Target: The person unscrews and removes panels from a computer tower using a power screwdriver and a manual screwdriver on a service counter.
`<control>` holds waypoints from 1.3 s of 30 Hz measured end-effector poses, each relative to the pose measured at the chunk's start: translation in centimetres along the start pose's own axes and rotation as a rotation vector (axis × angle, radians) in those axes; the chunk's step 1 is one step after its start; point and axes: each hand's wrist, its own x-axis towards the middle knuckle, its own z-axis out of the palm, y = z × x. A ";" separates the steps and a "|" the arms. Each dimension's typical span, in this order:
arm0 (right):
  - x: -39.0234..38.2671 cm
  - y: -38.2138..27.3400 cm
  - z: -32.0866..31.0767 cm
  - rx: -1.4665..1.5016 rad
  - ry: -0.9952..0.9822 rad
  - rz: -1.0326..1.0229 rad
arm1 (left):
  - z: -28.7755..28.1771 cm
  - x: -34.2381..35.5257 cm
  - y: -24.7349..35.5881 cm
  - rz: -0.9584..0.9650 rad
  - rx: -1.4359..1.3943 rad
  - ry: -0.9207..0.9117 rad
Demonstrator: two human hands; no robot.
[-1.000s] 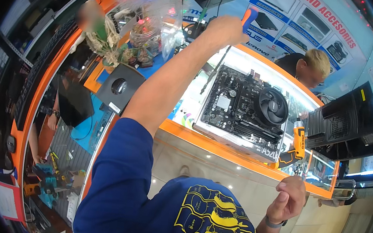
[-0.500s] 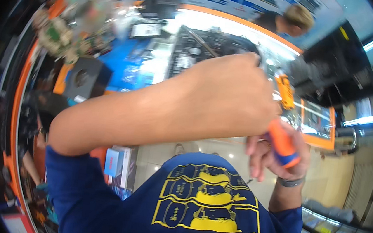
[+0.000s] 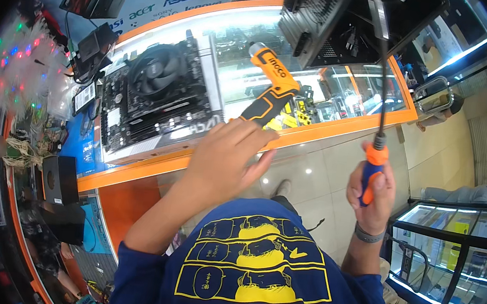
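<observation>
In my right hand [image 3: 373,189] is a long-shafted screwdriver [image 3: 375,160] with an orange and blue handle, held upright with the shaft pointing up and away. My left hand [image 3: 228,153] is open over the counter's front edge, its fingers stretched to the right and the thumb apart. Just beyond those fingers lies a yellow and black cordless drill [image 3: 275,87]; whether they touch its handle I cannot tell. To the left, a motherboard [image 3: 162,108] with a round black cooling fan [image 3: 155,73] rests on a flat box on the counter.
The glass counter [image 3: 316,135] has an orange edge. A black computer case [image 3: 328,27] stands at its far right, partly behind the screwdriver shaft. At the left are a black speaker box [image 3: 61,179] and a lit white tinsel tree [image 3: 24,63]. A glass display case [image 3: 448,233] stands at right.
My left hand has drawn back left from beside my right hand and opened. The screwdriver now points up in my right hand. My view has shifted, bringing the drill and motherboard into clearer sight.
</observation>
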 end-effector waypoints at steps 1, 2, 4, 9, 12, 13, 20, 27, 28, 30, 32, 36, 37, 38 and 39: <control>-0.1 -0.2 -1.6 0.011 0.005 -0.001 | 2.5 1.2 -0.6 -0.016 -0.004 -0.031; -0.2 -0.4 -3.4 -0.026 0.036 -0.035 | 4.6 2.6 -1.0 -0.018 0.009 -0.038; -0.3 -0.7 -6.4 -0.085 0.085 -0.074 | 7.5 5.5 -1.7 0.052 0.287 -0.028; -1.3 -0.2 -15.6 -0.081 0.053 -0.023 | 10.0 8.7 -2.4 0.012 0.314 -0.201; -0.9 -0.5 -20.4 -0.040 -0.056 0.055 | 10.4 9.0 -1.2 -0.102 0.384 -0.207; -0.5 -0.6 -21.7 -0.024 -0.065 0.059 | 10.6 9.1 -1.2 -0.111 0.397 -0.214; 2.9 -1.4 -26.7 0.009 -0.251 0.106 | 11.1 9.6 -0.1 -0.144 0.557 -0.216; 4.0 -1.7 -29.2 -0.220 -0.311 0.079 | 9.1 11.7 4.9 -0.615 -0.305 0.245; 4.0 -1.9 -29.2 -0.296 -0.293 0.036 | 8.6 12.8 6.4 -0.572 -0.459 0.257; 4.1 -1.9 -29.4 -0.340 -0.300 -0.035 | 8.0 14.3 7.8 -0.428 -0.588 0.238; 4.2 -1.9 -29.7 -0.377 -0.303 -0.107 | 7.8 15.1 8.7 -0.398 -0.647 0.214; 3.9 -2.0 -30.5 -0.422 -0.307 -0.136 | 6.9 16.0 9.5 -0.402 -0.711 0.100; 3.8 -2.0 -30.6 -0.435 -0.305 -0.139 | 6.7 16.2 9.5 -0.414 -0.700 0.055; 3.8 -1.9 -30.7 -0.431 -0.294 -0.143 | 6.4 16.7 9.8 -0.405 -0.705 0.017; 3.7 -1.8 -30.8 -0.415 -0.292 -0.146 | 6.2 17.1 9.9 -0.400 -0.705 0.004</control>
